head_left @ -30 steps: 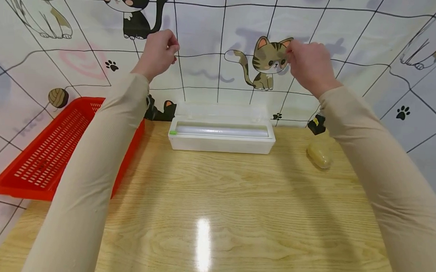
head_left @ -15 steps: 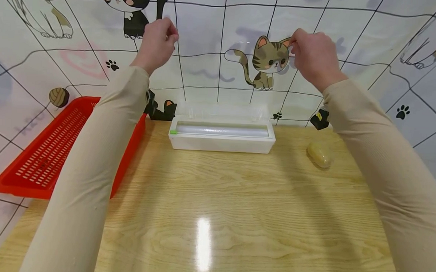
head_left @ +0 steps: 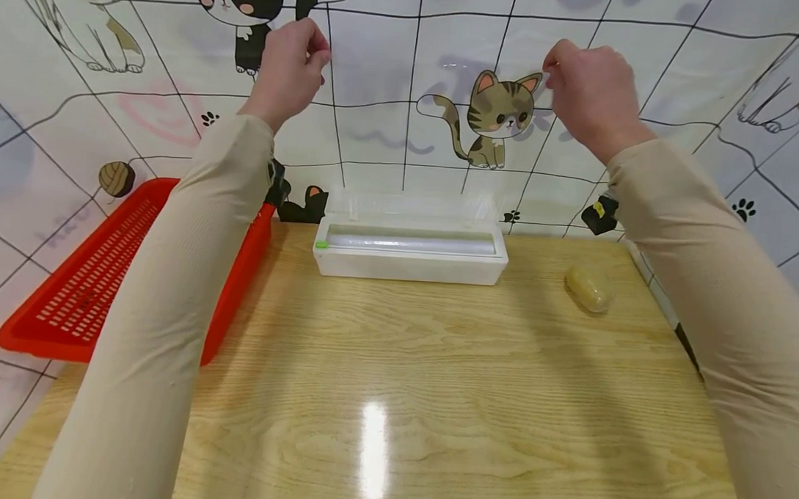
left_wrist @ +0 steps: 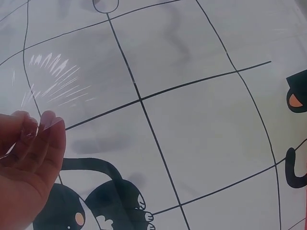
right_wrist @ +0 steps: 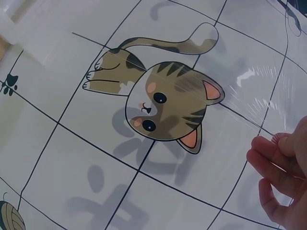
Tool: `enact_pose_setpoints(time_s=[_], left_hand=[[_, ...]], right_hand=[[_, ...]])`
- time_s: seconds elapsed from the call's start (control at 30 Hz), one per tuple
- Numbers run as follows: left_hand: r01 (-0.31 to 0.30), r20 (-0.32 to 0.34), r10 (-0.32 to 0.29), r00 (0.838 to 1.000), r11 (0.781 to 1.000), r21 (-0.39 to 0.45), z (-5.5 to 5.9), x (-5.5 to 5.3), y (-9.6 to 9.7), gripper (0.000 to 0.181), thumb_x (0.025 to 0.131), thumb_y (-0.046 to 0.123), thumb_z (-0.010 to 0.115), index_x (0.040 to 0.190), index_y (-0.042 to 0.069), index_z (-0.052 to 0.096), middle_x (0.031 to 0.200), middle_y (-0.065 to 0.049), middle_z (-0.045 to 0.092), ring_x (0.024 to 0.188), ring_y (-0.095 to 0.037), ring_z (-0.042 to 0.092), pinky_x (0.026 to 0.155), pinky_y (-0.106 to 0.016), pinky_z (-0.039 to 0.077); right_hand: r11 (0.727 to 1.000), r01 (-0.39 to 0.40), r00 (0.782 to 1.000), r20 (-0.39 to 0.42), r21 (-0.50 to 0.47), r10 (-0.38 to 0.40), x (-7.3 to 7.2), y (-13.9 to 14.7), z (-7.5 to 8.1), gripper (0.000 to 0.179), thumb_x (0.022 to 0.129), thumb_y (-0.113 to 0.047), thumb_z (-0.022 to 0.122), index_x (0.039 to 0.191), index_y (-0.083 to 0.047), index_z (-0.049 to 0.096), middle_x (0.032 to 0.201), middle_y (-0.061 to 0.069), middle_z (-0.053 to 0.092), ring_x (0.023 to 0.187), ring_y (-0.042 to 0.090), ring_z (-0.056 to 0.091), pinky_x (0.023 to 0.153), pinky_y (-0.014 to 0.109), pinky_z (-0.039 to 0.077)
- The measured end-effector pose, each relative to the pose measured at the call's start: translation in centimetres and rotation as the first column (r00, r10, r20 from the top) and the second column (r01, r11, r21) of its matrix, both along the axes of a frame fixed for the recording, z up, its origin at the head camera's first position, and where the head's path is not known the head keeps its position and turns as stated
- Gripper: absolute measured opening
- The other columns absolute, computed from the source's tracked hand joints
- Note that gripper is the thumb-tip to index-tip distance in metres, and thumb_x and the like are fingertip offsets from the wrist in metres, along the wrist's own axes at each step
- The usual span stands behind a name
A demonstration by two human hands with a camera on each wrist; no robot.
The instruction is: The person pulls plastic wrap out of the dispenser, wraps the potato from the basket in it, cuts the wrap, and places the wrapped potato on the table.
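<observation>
Both hands (head_left: 288, 73) (head_left: 596, 98) have risen and spread slightly wider, pinching clear film (left_wrist: 57, 76) stretched between them.

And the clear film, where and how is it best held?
Probably pinch the clear film at two spaced spots near its edge, the left hand and right hand coming from opposite sides. It is a thin sheet, puckering into creases near the fingertips; its exact edge is hard to trace.

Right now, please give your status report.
Left grip, right grip: both pinching transparent plastic film. White rectangular box: open. Yellow oval lump right of it, probably not in the way.
</observation>
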State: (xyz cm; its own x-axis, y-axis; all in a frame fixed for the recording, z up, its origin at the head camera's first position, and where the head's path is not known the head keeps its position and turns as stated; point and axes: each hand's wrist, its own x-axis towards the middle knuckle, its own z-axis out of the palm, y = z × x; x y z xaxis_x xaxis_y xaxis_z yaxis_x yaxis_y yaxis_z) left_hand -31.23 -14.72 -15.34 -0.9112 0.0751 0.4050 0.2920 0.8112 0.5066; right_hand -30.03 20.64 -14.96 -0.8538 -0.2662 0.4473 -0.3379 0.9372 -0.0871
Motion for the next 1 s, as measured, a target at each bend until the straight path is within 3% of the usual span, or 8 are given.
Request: enact_pose_setpoints(time_s=[0.3, 0.63, 0.87, 1.0], left_hand=[[0.003, -0.014, -0.003, 1.000, 1.000, -0.005, 0.9, 0.3, 0.1, 0.024, 0.103, 0.015, 0.043, 0.118, -0.001, 0.053, 0.112, -0.006, 0.053, 0.082, -0.009, 0.057, 0.078, -0.020, 0.044], [0.073, -0.048, -0.072, 0.996, 0.997, 0.019, 0.7, 1.1, -0.3, 0.022, 0.102, 0.014, 0.045, 0.116, -0.002, 0.053, 0.108, -0.005, 0.055, 0.080, -0.011, 0.057, 0.074, -0.021, 0.045], [0.125, -0.030, -0.124, 0.992, 0.990, 0.057, 0.4, 2.3, -0.6, 0.023, 0.102, 0.015, 0.046, 0.117, -0.001, 0.053, 0.104, -0.004, 0.055, 0.080, -0.014, 0.059, 0.076, -0.021, 0.049], [0.178, -0.044, -0.174, 0.984, 0.978, 0.104, 0.0, 3.3, -0.9, 0.021, 0.101, 0.014, 0.049, 0.114, -0.001, 0.054, 0.099, -0.002, 0.054, 0.075, -0.012, 0.059, 0.072, -0.022, 0.052]], right_hand=[[0.999, -0.008, 1.000, -0.023, -0.036, 0.007, 0.5, 0.2, 0.5, 0.030, 0.102, -0.007, 0.035, 0.121, 0.005, 0.054, 0.112, 0.024, 0.065, 0.098, 0.047, 0.058, 0.088, 0.054, 0.042], [0.999, -0.039, 0.999, -0.015, -0.013, 0.039, 1.5, 0.8, 0.1, 0.034, 0.103, -0.010, 0.032, 0.124, 0.007, 0.053, 0.112, 0.025, 0.064, 0.096, 0.044, 0.059, 0.083, 0.050, 0.045], [0.995, -0.100, 0.995, -0.015, 0.017, 0.100, 3.0, 1.5, 0.3, 0.033, 0.103, -0.011, 0.033, 0.126, 0.005, 0.051, 0.111, 0.022, 0.066, 0.069, 0.036, 0.056, 0.061, 0.036, 0.036], [0.989, -0.144, 0.989, -0.031, 0.019, 0.144, 4.0, 2.1, 0.1, 0.029, 0.102, -0.011, 0.040, 0.122, 0.006, 0.051, 0.111, 0.023, 0.066, 0.065, 0.035, 0.054, 0.060, 0.036, 0.034]])
